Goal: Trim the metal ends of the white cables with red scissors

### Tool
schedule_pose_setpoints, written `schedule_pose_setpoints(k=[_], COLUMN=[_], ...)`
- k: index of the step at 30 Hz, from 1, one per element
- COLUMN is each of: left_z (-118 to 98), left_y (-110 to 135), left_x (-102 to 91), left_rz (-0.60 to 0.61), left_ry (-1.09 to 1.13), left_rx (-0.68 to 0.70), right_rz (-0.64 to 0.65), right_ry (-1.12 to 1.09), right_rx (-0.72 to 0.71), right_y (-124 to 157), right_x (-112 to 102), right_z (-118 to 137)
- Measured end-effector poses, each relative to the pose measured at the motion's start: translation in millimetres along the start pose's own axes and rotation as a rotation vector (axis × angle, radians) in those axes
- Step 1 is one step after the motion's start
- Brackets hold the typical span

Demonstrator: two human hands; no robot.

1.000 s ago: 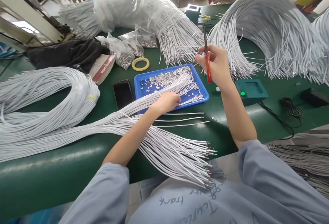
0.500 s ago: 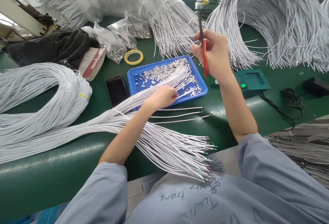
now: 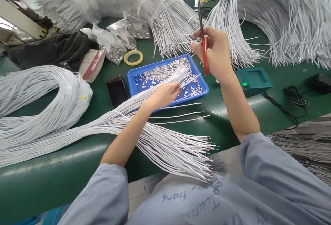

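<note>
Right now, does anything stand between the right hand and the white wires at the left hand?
Nothing visible does. Open space separates the right hand, holding red-handled scissors, from the white wires at the left hand; the blue tray lies below, not between.

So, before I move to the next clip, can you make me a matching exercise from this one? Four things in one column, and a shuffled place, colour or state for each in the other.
Column one
1. Scissors
2. Left hand
3. Tape roll
4. Tray

Column two
A. Yellow and ring-shaped
B. Blue, with small metal pieces in it
C. In the right hand, blades pointing up in the picture
D. Touching the white wires

Right pairs
1-C, 2-D, 3-A, 4-B
</note>
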State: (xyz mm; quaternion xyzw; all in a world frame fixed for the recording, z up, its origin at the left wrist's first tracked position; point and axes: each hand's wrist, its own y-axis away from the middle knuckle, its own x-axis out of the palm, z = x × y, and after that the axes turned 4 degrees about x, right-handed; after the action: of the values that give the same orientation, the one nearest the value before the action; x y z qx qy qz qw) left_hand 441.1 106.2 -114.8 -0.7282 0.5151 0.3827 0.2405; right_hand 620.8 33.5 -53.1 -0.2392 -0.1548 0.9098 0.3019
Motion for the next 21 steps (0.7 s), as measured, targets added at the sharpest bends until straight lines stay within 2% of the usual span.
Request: schedule_pose_setpoints(k=[6, 11, 15, 18, 21], left_z=[-1.1, -6.3, -19.9, -33.3, -44.6], left_y=[2.3, 4.6, 15.1, 28.0, 40.0], left_x=[-2.6, -6.8, -13.9, -19.4, -23.8], left_rz=[-0.133, -0.282, -0.467, -0.599, -0.684], left_ry=[0.150, 0.285, 0.482, 0.555, 0.593], left_rx=[0.206, 0.271, 0.309, 0.346, 0.447], right_rz=[-0.021, -0.047, -0.071, -0.074, -0.032], right_ry=[-0.011, -0.006, -0.055, -0.092, -0.175], right_rx=[-0.010, -0.018, -0.060, -0.019, -0.002], right_y=[-2.8, -1.7, -0.8, -0.3, 2.8], right_x=[-1.0, -0.8, -0.8, -0.7, -0.6], right_z=[-2.4, 0.8, 4.3, 7.2, 11.0])
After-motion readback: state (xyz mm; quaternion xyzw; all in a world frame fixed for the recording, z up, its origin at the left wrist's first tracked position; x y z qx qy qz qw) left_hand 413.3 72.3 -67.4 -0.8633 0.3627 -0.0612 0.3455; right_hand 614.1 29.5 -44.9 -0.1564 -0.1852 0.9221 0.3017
